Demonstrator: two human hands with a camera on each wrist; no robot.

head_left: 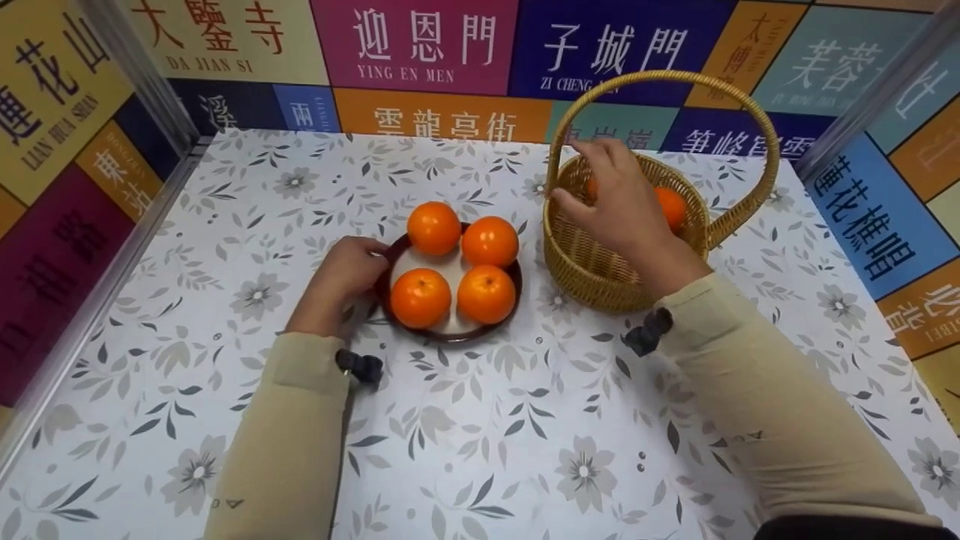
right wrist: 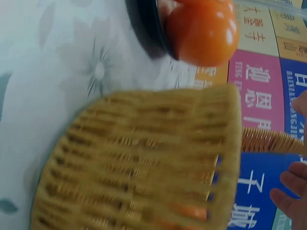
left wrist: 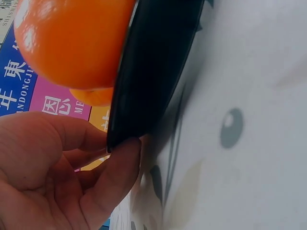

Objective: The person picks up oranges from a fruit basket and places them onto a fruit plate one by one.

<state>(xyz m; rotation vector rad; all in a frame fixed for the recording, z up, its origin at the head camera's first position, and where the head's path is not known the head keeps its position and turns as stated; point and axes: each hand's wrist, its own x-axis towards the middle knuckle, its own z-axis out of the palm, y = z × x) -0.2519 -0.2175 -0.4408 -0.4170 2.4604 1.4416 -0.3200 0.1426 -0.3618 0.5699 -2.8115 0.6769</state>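
Observation:
A dark-rimmed plate (head_left: 453, 339) with a pale inside bears several oranges (head_left: 421, 298). My left hand (head_left: 349, 268) pinches the plate's left rim. In the left wrist view, thumb and fingers (left wrist: 125, 160) grip the dark edge, which is tilted in that view. To the right stands a wicker basket (head_left: 592, 281) with a tall arched handle (head_left: 664, 76). Over its opening is my right hand (head_left: 619, 202), fingers spread and holding nothing. Inside the basket an orange (head_left: 670, 208) shows beside that hand, and part of another is mostly hidden behind it.
A white tablecloth (head_left: 480, 442) with grey flowers and leaves covers the table. Colourful panels (head_left: 420, 41) with Chinese lettering stand along the back and both sides. Each sleeve cuff has a small dark device (head_left: 649, 331) at the wrist.

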